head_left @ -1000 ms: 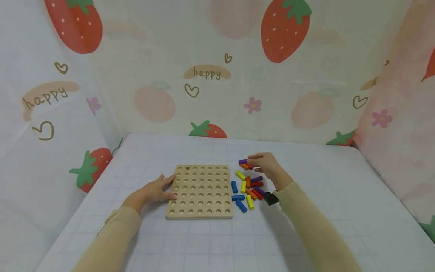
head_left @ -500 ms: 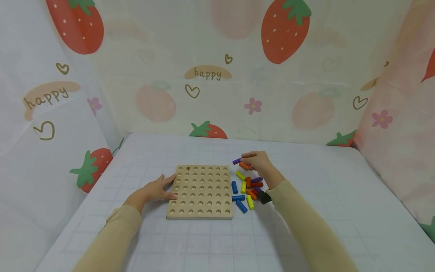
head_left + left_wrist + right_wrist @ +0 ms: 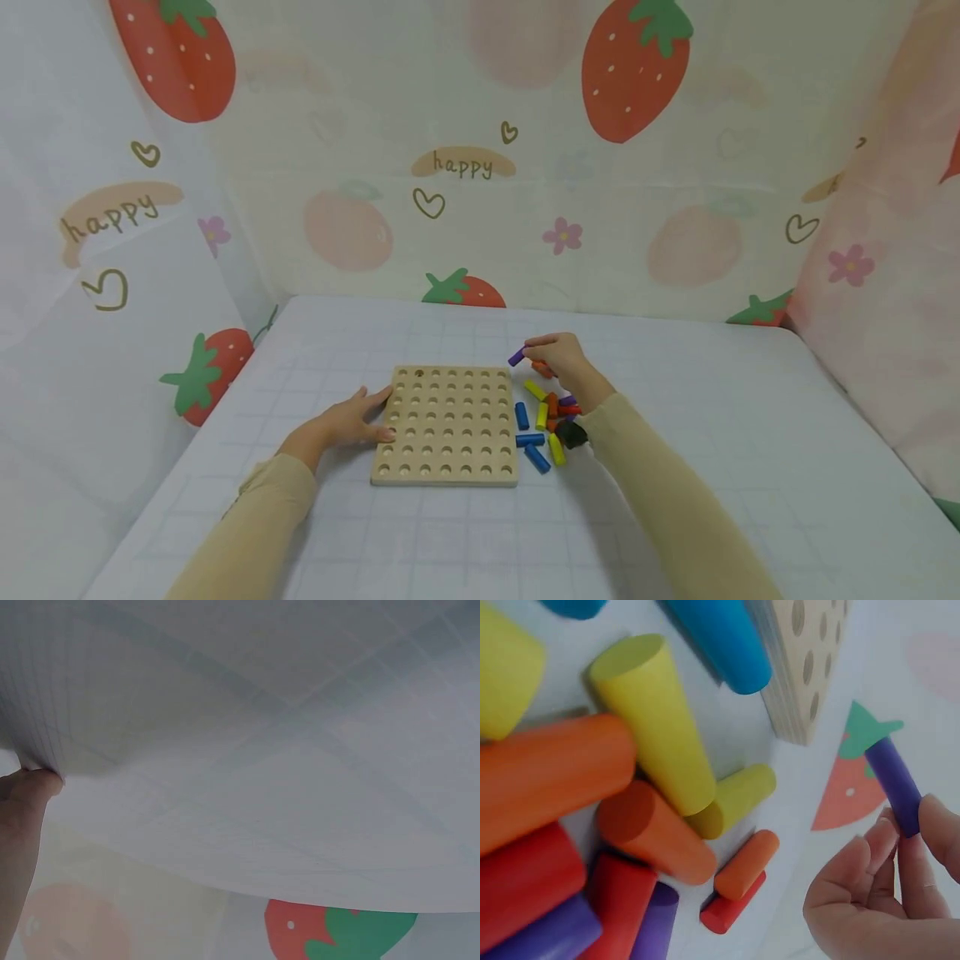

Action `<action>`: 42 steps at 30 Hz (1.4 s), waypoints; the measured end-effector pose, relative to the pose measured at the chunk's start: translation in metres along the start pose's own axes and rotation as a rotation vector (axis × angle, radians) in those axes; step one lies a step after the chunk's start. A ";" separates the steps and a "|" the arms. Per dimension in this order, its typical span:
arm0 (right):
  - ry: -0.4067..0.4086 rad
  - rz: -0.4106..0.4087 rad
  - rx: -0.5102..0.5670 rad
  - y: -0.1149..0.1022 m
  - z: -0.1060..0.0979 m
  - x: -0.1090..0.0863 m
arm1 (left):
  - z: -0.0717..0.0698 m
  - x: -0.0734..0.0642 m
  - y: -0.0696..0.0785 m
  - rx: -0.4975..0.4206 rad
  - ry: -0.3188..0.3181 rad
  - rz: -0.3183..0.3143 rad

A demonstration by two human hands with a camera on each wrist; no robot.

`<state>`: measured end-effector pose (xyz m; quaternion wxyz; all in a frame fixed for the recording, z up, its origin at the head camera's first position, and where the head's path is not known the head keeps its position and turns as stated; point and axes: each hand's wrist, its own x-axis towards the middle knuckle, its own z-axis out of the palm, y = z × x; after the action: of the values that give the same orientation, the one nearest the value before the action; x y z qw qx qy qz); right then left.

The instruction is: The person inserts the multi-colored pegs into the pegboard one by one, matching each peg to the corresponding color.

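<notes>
My right hand (image 3: 562,358) pinches a purple peg (image 3: 895,786) between thumb and fingertips, off the board's far right corner. In the right wrist view the peg is tilted and held by one end. The wooden pegboard (image 3: 450,408) lies flat on the table, with rows of round holes. My left hand (image 3: 352,419) rests against its left edge, thumb over the rim and fingers spread. The left wrist view catches only part of that hand (image 3: 30,795) at its left side. Below the right hand lie loose pegs, among them an orange peg (image 3: 747,864) partly over a red one.
Right of the board are several blue pegs (image 3: 529,440), yellow pegs (image 3: 542,416), and more orange, red and purple ones, some stacked. A black wrist piece (image 3: 572,433) overlaps the pile. The white table (image 3: 720,450) has a printed strawberry curtain (image 3: 637,167) behind it.
My right hand has moved left toward the board with the purple peg, which has gone from nearly level to tilted. My left hand stays at the board's edge.
</notes>
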<state>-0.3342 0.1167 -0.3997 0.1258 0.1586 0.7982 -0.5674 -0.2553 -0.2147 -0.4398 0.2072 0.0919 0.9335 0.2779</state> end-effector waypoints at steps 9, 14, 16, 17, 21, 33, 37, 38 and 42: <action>-0.055 -0.078 0.022 0.001 0.010 0.006 | 0.001 0.002 -0.002 -0.006 0.002 -0.008; -0.091 -0.173 0.006 0.003 0.015 0.007 | 0.001 0.001 -0.001 -0.008 0.005 -0.011; -0.090 -0.195 -0.004 0.004 0.017 0.007 | 0.001 0.001 -0.001 -0.013 0.007 -0.012; -0.087 -0.200 -0.006 0.005 0.017 0.007 | 0.001 0.001 -0.001 -0.017 0.007 -0.013; -0.084 -0.193 -0.006 0.006 0.019 0.007 | 0.001 0.001 -0.001 -0.028 0.001 -0.017; -0.085 -0.194 -0.064 0.003 0.024 0.005 | 0.001 -0.005 0.005 -0.014 0.012 -0.010; -0.086 -0.191 -0.101 0.005 0.028 0.006 | 0.002 -0.005 0.004 -0.026 0.010 -0.013; -0.084 -0.191 -0.111 0.005 0.029 0.006 | 0.002 -0.004 0.003 -0.031 0.010 -0.014; -0.085 -0.186 -0.118 0.005 0.030 0.004 | 0.003 -0.004 0.002 -0.035 0.008 -0.017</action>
<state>-0.3351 0.0899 -0.4150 0.1156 0.0522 0.8354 -0.5348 -0.2506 -0.2127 -0.4396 0.2073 0.0792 0.9301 0.2927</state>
